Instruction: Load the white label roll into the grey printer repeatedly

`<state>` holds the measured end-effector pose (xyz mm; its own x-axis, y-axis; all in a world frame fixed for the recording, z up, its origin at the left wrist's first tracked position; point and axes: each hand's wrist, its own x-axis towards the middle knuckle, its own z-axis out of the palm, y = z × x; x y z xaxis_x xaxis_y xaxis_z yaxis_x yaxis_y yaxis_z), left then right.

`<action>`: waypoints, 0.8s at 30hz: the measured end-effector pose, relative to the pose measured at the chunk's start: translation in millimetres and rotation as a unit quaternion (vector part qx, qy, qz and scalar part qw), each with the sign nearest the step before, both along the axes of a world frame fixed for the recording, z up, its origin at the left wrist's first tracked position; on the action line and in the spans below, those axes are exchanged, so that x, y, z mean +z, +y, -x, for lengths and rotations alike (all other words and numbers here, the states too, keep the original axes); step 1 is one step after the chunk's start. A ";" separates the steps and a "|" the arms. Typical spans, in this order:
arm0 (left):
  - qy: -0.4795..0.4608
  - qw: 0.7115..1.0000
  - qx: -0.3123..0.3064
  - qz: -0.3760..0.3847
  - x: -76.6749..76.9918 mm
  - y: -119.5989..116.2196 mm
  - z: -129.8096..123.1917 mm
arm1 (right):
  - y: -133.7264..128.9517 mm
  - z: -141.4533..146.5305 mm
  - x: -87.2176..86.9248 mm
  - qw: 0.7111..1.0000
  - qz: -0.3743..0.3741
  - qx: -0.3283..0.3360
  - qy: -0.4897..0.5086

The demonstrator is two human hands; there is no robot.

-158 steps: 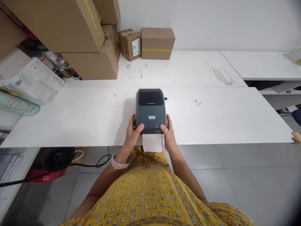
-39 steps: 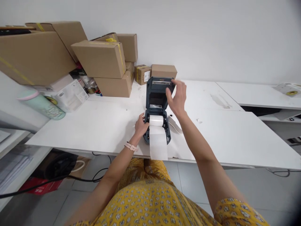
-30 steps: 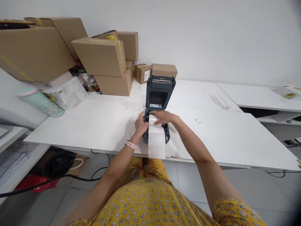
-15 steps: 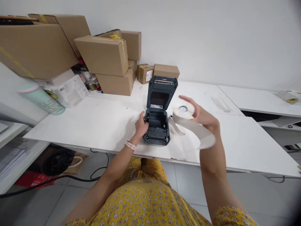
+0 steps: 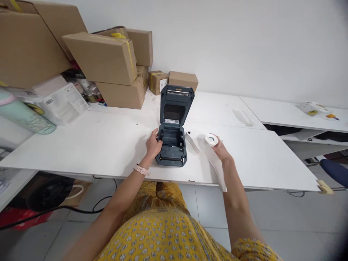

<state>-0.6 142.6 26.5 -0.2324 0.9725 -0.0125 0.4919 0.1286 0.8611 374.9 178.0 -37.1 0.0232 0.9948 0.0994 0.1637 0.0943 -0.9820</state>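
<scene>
A dark label printer [image 5: 171, 148] stands on the white table with its lid [image 5: 177, 103] tilted up and its inner bay exposed. My left hand [image 5: 154, 145] grips the printer's left edge, thumb on the inner rim. To the right of the printer, my right hand [image 5: 221, 148] is closed around a white label roll [image 5: 211, 139], whose round end and core hole face up toward me. From the roll a loose paper strip [image 5: 216, 166] trails down past the table's front edge. Another curled paper strip [image 5: 192, 143] lies between printer and roll.
Cardboard boxes [image 5: 100, 61] are stacked at the back left, with two smaller cartons [image 5: 183, 78] behind the printer. A mint tumbler [image 5: 29, 116] lies at the far left. A packaged roll [image 5: 312, 109] sits on the right-hand table [image 5: 282, 117]. Black cables [image 5: 103, 208] hang below.
My right hand has brought the label roll lower, and its loose strip now hangs over the front edge. My left hand stays on the printer. The view has shifted to the right.
</scene>
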 end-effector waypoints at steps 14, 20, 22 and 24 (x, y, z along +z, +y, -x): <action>0.001 1.000 -0.002 -0.013 -2.3 1.6 -0.7 | 65.9 72.5 115.3 0.887 -0.035 0.203 -0.413; -0.005 1.000 -0.002 -0.016 -5.1 2.1 0.1 | 106.6 131.3 113.2 0.751 0.076 0.277 -0.595; -0.004 1.000 -0.004 -0.021 -5.1 2.0 0.2 | 112.1 135.3 107.7 0.744 0.098 0.299 -0.590; -0.003 1.000 -0.001 -0.021 -4.6 1.6 0.2 | 115.8 135.3 101.9 0.743 0.118 0.319 -0.577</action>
<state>-0.8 144.1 21.9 -0.2300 0.9728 0.0276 0.4874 0.0906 0.8685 239.5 293.9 64.8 -0.4265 0.7590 -0.4918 0.9044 0.3626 -0.2247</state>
